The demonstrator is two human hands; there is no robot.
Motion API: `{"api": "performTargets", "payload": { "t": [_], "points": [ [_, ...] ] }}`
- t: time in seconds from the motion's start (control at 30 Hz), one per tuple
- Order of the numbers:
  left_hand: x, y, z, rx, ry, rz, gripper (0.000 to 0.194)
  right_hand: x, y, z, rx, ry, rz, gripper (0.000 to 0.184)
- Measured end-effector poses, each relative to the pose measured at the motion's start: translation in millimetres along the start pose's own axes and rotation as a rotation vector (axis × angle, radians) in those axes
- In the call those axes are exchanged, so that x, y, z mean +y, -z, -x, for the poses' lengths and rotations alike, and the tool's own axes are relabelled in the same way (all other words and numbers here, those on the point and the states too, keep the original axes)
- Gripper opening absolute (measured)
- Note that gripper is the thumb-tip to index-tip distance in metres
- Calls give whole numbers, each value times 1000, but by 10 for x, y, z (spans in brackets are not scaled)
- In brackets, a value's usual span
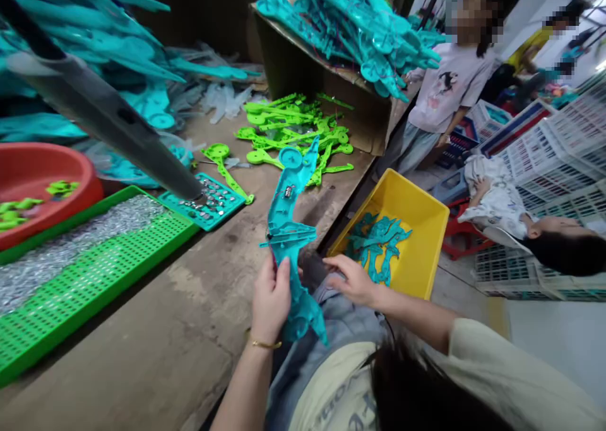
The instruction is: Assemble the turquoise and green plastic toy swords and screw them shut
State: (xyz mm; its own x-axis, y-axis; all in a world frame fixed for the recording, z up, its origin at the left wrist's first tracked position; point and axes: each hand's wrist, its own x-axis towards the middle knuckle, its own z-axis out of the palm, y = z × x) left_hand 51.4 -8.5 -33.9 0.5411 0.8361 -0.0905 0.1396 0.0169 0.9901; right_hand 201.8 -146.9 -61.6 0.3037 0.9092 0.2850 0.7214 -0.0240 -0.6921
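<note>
A long teal plastic toy bow piece [290, 229] stands nearly upright at the centre of the frame, round end uppermost, gripped near its lower half.

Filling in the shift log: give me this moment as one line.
left hand: grips teal toy bow upright | right hand: empty, over lap | yellow bin: teal parts

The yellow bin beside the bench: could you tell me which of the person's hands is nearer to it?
Right. The right hand hovers at the yellow bin's near edge; the left hand, further left, holds the teal toy part.
</note>
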Motion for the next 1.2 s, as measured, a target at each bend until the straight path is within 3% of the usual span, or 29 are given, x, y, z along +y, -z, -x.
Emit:
{"api": "performTargets", "payload": {
  "t": [0.17, 0.3, 0.37, 0.43, 0.5, 0.6, 0.7, 0.77, 0.83, 0.9, 1.0, 1.1, 1.2],
  "points": [
    [177, 495, 194, -2, 151, 123, 40, -68, 375, -218, 230, 0, 62, 24],
    [255, 797, 452, -28, 241, 147, 44, -346, 535, -631, 216, 179, -16, 16],
    [272, 879, 558, -69, 272, 155, 48, -535, 535, -935, 171, 403, 36, 23],
    [307, 934, 661, -90, 287, 166, 48, -735, 480, -1246, 15, 656, 192, 46],
    [377, 984, 792, -100, 289, 140, 44, -914, 385, -1509, -171, 817, 347, 63],
    [506, 1109, 1063, -147, 329, 163, 42, -1100, 233, -1748, -342, 964, 433, 58],
    [587, 1356, 1383, -162, 282, 346, 70, -1224, 168, -1817, -304, 1057, 285, 49],
    [624, 1598, 1580, -167, 210, 338, 81, -1275, 172, -1816, -220, 1021, 151, 47],
    [672, 1884, 1736, -111, 216, 130, 64, -1270, 155, -1801, -193, 941, 83, 46],
    [728, 2179, 1837, 118, 259, -161, 40, -1190, 63, -1767, -266, 855, 87, 47],
    [771, 2541, 1876, 543, 233, -501, 29, -969, -214, -1657, -451, 690, 193, 48],
    [723, 2713, 1805, 732, 163, -660, 24, -753, -491, -1521, -533, 514, 370, 50],
    [623, 2692, 1674, 719, 102, -651, 23, -666, -599, -1465, -524, 497, 472, 61]
  ]
}}
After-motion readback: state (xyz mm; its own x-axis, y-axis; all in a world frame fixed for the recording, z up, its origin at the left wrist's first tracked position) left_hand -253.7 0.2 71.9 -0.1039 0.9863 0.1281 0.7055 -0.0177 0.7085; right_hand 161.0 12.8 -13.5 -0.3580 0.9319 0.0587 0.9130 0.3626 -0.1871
